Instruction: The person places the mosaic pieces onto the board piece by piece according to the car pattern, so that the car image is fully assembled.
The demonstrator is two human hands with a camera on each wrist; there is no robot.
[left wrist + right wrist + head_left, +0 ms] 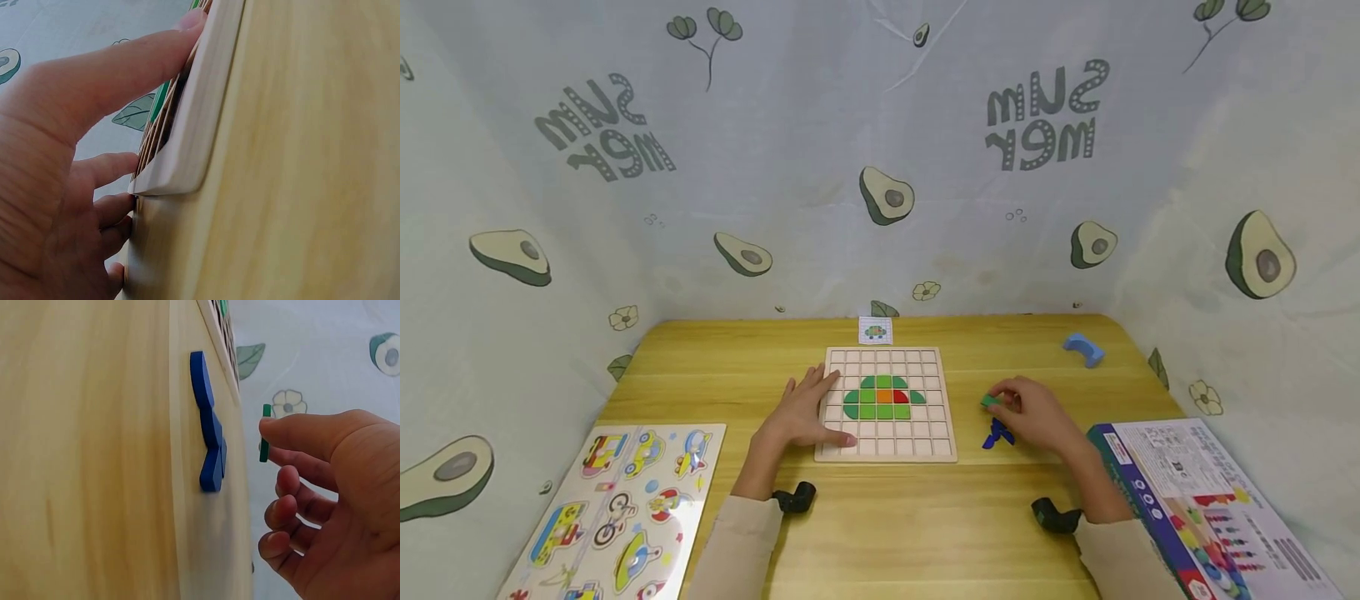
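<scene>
A wooden grid board (886,446) lies mid-table, bearing a pattern of green tiles (867,411), an orange tile (883,396) and a red tile (900,397). Spread over the board's left edge, my left hand (802,412) touches it with thumb and fingertips; in the left wrist view the thumb (137,72) reaches over the rim. To the board's right, my right hand (1036,414) pinches a thin green tile (265,432) between thumb and forefinger, its other fingers loosely curled. Several blue tiles (209,425) lie on the table close by that hand.
Behind the board is a small pattern card (876,331). A vehicle picture puzzle (625,517) lies at front left, a printed box (1213,508) at front right. A light blue arch-shaped piece (1083,349) lies at back right. Printed cloth (820,150) surrounds the wooden table (895,533).
</scene>
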